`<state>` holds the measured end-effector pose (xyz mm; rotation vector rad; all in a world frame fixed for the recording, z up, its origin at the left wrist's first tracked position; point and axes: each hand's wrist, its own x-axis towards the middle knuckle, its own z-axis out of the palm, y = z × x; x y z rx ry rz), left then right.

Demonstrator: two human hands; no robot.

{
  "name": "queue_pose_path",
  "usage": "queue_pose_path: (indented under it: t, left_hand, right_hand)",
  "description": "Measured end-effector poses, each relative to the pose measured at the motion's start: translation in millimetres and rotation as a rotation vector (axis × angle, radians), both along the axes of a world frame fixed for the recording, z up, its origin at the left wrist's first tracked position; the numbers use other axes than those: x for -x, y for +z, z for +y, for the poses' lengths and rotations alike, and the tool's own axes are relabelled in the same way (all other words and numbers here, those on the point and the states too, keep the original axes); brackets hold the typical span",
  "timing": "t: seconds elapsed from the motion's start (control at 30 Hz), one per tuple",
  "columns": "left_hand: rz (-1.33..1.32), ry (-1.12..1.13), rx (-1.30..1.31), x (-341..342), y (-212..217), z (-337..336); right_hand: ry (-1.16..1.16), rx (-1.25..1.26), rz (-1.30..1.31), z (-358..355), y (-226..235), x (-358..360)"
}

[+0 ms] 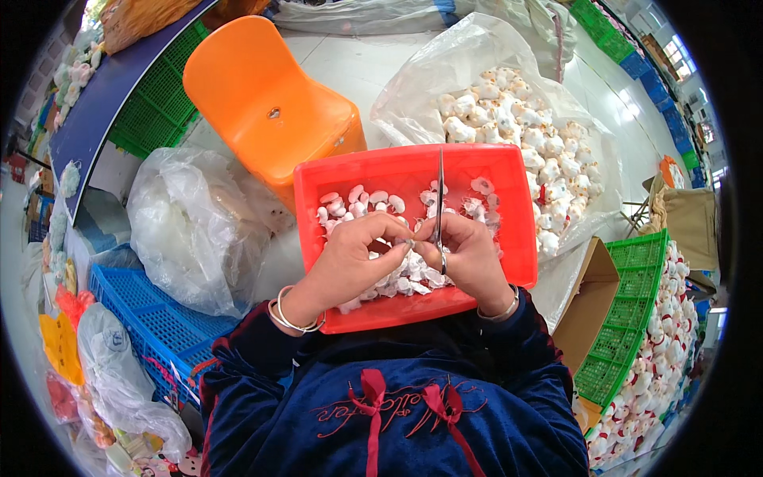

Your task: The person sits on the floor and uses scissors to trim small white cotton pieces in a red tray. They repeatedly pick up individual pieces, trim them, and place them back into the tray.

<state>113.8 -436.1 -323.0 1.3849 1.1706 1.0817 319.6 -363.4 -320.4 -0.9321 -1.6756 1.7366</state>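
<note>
A red plastic tray [517,207] rests on my lap and holds several small white and pink soft pieces [350,203]. My left hand [354,258] pinches a tiny piece at its fingertips, over the tray's middle. My right hand [469,254] grips a pair of scissors [439,199] whose thin blades point straight up and away from me. The two hands meet fingertip to fingertip. The piece between the fingers is too small to make out.
An orange plastic chair [266,103] stands beyond the tray. A clear bag of white plush toys [517,119] lies at the far right, another clear bag [191,222] at left. A blue crate [151,318] sits at my left, a green crate [628,318] with more toys at right.
</note>
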Motion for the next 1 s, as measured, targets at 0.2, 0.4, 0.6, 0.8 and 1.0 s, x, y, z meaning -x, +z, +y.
queue_pose_path:
  t: [0.2,0.4,0.6,0.8,1.0]
  left_hand:
    - [0.152,0.030,-0.222,-2.9,-4.6,-2.4]
    - [0.214,0.027,-0.257,-7.9,10.4,-0.6]
    - [0.187,-0.042,-0.028,-2.8,6.7,2.6]
    - [0.013,-0.031,0.104,-0.7,2.8,-2.1]
    - [0.213,-0.082,-0.124,0.1,1.9,1.9]
  right_hand:
    - [-0.008,0.164,0.062,-1.3,5.4,0.3]
    - [0.021,0.177,0.020,0.8,8.9,-1.9]
    - [0.067,0.181,0.031,1.6,4.5,-4.6]
    - [0.098,0.260,0.025,1.6,5.6,-4.7]
    - [0.098,0.199,-0.046,4.2,6.7,-6.6]
